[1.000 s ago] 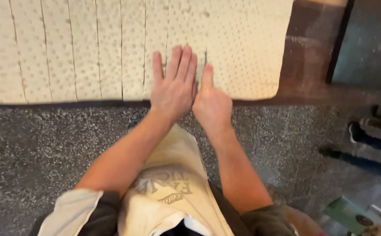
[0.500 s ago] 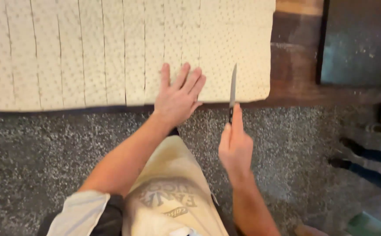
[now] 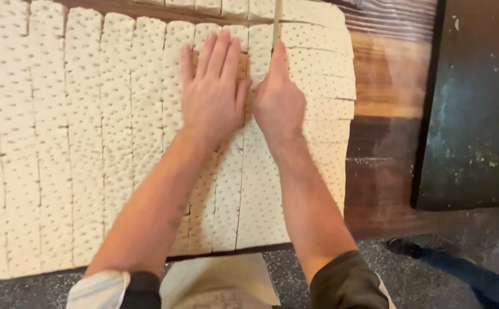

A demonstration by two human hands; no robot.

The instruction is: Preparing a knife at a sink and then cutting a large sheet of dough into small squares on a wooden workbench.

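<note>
Pale, dimpled dough sheet (image 3: 60,143), already scored into long strips running away from the person, was seen in the head view spread over a wooden table (image 3: 384,171). The left hand (image 3: 212,94) was laid flat on it, fingers spread open, pressing the strips. The right hand (image 3: 278,100) was closed around a knife (image 3: 276,20), forefinger stretched along its back; the blade pointed straight ahead, parallel to the cuts and just right of the left hand's fingertips. Compared with half a second earlier, the knife had been carried from the sheet's near edge up to its far part, and both hands had been brought close together.
</note>
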